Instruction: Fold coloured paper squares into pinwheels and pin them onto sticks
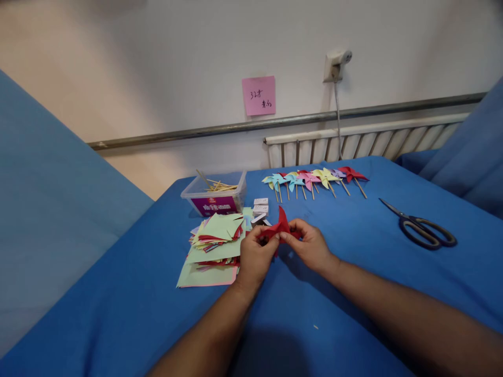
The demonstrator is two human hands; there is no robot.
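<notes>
Between my two hands is a red paper pinwheel (282,225), its folded blades partly hidden by my fingers. My left hand (257,250) pinches its left side, and my right hand (308,243) grips it from the right, with both thumbs meeting near its middle. No stick shows on this pinwheel. Just left of my left hand lies a stack of cut coloured paper (220,230), with pale green sheets on top. Small white boxes (260,206) sit right behind the hands.
A clear plastic tub (240,193) of wooden sticks stands behind the paper. Finished pinwheels (310,180) on sticks lie in a row along the back of the blue-covered table (129,293). Black-handled scissors (426,230) rest at right. Behind are a radiator (369,137) and a pipe (220,128).
</notes>
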